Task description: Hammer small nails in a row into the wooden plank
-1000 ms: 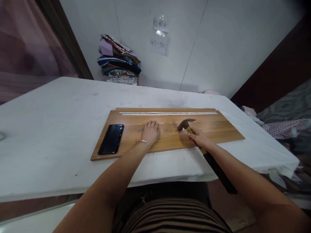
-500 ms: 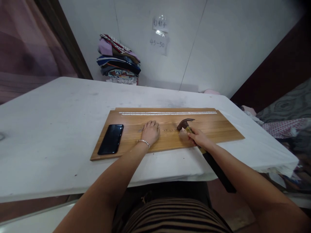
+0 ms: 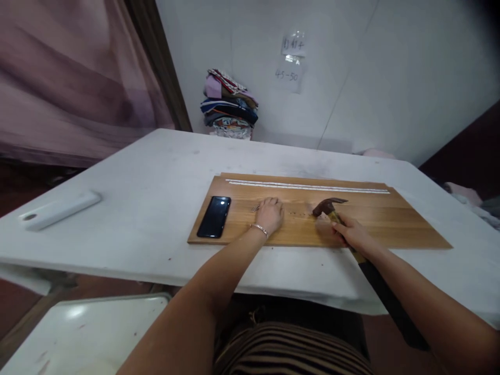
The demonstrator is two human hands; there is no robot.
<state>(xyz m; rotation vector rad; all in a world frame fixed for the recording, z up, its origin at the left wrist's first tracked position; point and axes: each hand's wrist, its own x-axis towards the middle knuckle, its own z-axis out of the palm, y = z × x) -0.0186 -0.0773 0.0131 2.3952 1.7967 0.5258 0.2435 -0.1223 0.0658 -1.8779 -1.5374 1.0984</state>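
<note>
A claw hammer (image 3: pixel 328 207) with a rusty head and a yellow and black handle is gripped by my right hand (image 3: pixel 353 232), high up near the head. Its head rests low over the wooden board (image 3: pixel 398 224), at the right end of a short row of small nails (image 3: pixel 297 213). Palm down on the board lies my left hand (image 3: pixel 271 213), wearing a bracelet, its fingers stretched out and holding nothing I can see. Several loose nails (image 3: pixel 255 208) lie just left of its fingers.
A black phone (image 3: pixel 214 217) lies on the board's left end, and two white measuring strips (image 3: pixel 308 186) run along its far edge. The board sits on a white-covered table (image 3: pixel 148 182). A white object (image 3: pixel 60 209) lies far left; folded cloths (image 3: pixel 230 107) are stacked at the wall.
My view has swung left, so the whole scene sits further right. Both hands keep nearly the same places on the board, and the hammer stays in my right hand.
</note>
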